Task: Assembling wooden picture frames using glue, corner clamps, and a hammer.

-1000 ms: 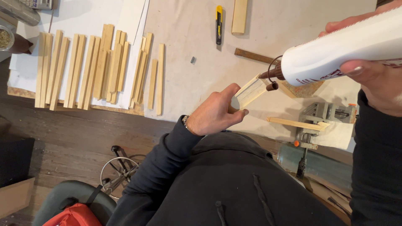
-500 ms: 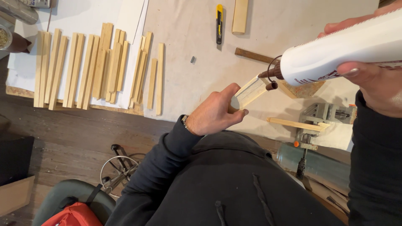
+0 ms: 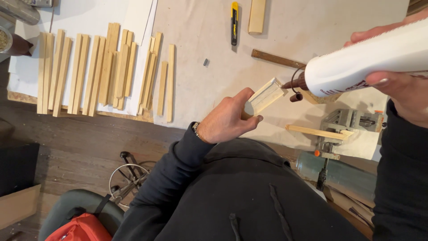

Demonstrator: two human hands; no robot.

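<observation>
My left hand (image 3: 227, 118) grips a short pale wooden stick (image 3: 265, 95) and holds it up over the work surface. My right hand (image 3: 401, 85) is wrapped around a white glue bottle (image 3: 370, 60), tilted so its brown nozzle (image 3: 296, 84) touches the far end of the stick. A brown cap dangles on a loop just below the nozzle. Both arms wear dark sleeves, and a bracelet shows at my left wrist.
Several long wooden strips (image 3: 102, 67) lie side by side at the left on white paper. A yellow utility knife (image 3: 234, 22), a wood block (image 3: 257, 15) and a dark stick (image 3: 276, 59) lie farther back. A small metal vise (image 3: 345, 122) holds a thin strip at right.
</observation>
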